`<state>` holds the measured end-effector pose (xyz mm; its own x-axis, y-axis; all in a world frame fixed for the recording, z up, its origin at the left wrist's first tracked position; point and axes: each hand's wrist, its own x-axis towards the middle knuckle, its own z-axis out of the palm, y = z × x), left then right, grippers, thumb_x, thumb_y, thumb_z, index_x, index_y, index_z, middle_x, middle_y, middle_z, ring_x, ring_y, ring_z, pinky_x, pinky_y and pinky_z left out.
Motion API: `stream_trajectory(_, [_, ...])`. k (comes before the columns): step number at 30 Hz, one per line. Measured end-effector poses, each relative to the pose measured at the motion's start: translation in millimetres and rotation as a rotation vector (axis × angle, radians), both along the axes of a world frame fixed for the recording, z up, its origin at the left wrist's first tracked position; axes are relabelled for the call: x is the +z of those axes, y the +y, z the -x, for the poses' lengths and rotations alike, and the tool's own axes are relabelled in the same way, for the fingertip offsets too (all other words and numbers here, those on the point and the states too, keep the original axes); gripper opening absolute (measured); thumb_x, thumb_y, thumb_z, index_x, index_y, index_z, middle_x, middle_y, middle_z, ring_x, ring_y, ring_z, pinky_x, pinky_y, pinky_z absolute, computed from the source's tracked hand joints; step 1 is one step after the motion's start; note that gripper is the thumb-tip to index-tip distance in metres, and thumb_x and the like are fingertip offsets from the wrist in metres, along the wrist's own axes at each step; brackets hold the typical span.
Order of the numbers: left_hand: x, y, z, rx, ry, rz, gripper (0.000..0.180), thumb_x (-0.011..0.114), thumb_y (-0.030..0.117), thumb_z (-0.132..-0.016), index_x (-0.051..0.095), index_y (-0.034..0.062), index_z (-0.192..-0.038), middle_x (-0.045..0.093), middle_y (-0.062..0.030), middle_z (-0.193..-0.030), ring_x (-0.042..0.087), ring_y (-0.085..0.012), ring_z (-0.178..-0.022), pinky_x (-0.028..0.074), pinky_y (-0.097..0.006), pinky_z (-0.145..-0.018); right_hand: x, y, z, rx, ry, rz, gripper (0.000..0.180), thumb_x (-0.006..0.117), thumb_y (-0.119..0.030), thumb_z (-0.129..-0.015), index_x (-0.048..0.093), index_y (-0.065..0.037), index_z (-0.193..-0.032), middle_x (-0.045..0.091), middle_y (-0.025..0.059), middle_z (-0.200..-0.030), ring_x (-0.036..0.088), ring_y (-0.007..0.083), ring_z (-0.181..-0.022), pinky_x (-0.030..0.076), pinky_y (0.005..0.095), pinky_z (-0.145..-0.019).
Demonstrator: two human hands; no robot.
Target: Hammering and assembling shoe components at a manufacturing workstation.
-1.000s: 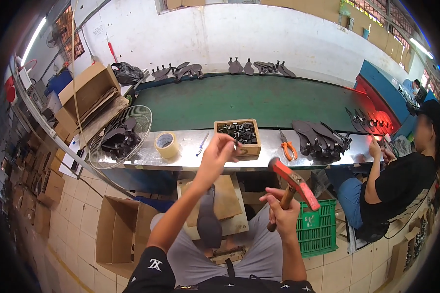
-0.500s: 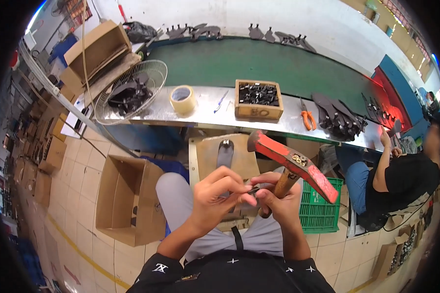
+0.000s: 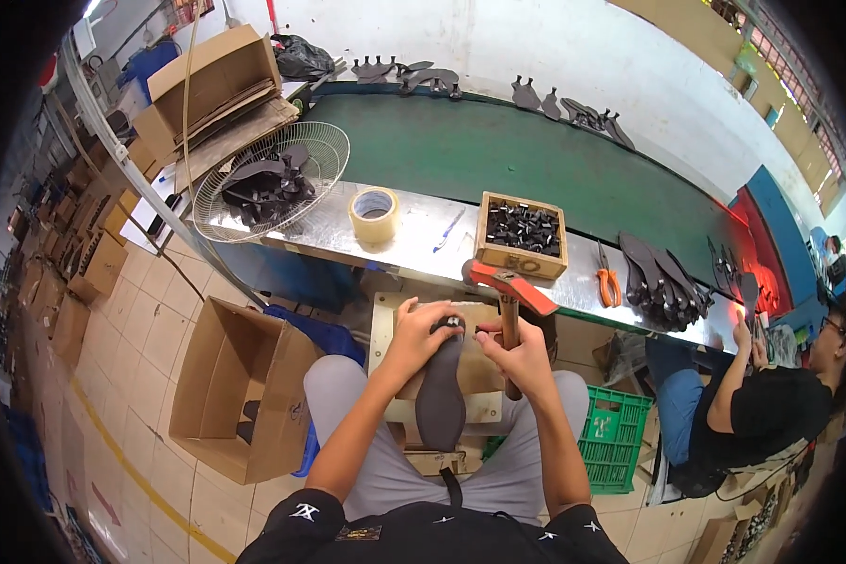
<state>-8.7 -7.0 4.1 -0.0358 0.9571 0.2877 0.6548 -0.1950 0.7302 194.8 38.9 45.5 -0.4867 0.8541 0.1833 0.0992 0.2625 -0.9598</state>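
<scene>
A dark grey shoe sole point(image 3: 440, 404) lies lengthwise on the board-topped work block point(image 3: 383, 324) between my knees. My left hand point(image 3: 415, 340) grips the sole's far end, its fingers curled beside a dark part with a small shiny spot. In my right hand point(image 3: 526, 359) is a hammer point(image 3: 510, 324) with a wooden handle and a red head, held upright just right of the sole. The thumb and forefinger of that hand point toward the sole's far end; a small dark piece seems to be at their tips, too small to make out.
On the metal ledge stand a wire basket point(image 3: 334, 193) of dark parts, a tape roll point(image 3: 373, 216), a wooden box point(image 3: 522, 261) of small black pieces, pliers point(image 3: 609, 287) and stacked soles point(image 3: 653, 282). A cardboard box point(image 3: 207, 395) is left, a green crate point(image 3: 616, 442) right, beside a seated co-worker point(image 3: 761, 404).
My hands have come apart and gone down to the block. The left now holds the sole, which lies closer to me. The hammer has moved away from me and stands more upright.
</scene>
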Motion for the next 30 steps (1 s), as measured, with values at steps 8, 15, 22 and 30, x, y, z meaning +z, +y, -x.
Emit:
stream_trajectory(8, [-9, -6, -9, 0.085, -0.134, -0.117, 0.026, 0.08, 0.019, -0.073, 0.075, 0.008, -0.096, 0.07, -0.0071, -0.112, 0.06, -0.0225, -0.113, 0.033, -0.04, -0.106, -6, 16, 15, 0.043, -0.023, 0.061, 0.029, 0.079, -0.017, -0.085, 0.069, 0.001, -0.106, 0.07, 0.0039, -0.083, 0.06, 0.006, -0.066, 0.045, 0.0212, -0.052])
stream_trajectory(15, [-11, -6, -8, 0.072, -0.123, -0.11, 0.028, 0.08, 0.022, -0.073, 0.074, 0.0067, -0.097, 0.072, -0.007, -0.109, 0.062, -0.0198, -0.113, 0.034, -0.042, -0.106, -9, 24, 16, 0.128, -0.119, -0.118, 0.021, 0.074, -0.006, -0.082, 0.07, 0.004, -0.1, 0.073, 0.0146, -0.092, 0.072, 0.023, -0.082, 0.055, 0.0306, -0.073])
stream_trajectory(22, [-8, -7, 1, -0.028, -0.269, -0.101, 0.033, 0.08, 0.019, -0.073, 0.073, 0.0066, -0.103, 0.072, -0.0075, -0.105, 0.064, -0.0236, -0.108, 0.037, -0.04, -0.104, 16, 16, 20, 0.163, -0.261, -0.325, 0.022, 0.07, 0.002, -0.073, 0.068, -0.001, -0.096, 0.065, 0.0125, -0.099, 0.066, 0.0279, -0.083, 0.052, 0.0333, -0.073])
stream_trajectory(30, [0, -8, -2, -0.056, -0.353, -0.113, 0.032, 0.079, 0.01, -0.074, 0.074, 0.0059, -0.106, 0.073, -0.0095, -0.101, 0.068, -0.0259, -0.094, 0.053, -0.034, -0.087, 20, 6, 9, 0.163, -0.484, -0.356, 0.035, 0.066, 0.009, -0.067, 0.069, -0.002, -0.1, 0.065, 0.012, -0.094, 0.067, 0.0296, -0.084, 0.052, 0.0352, -0.074])
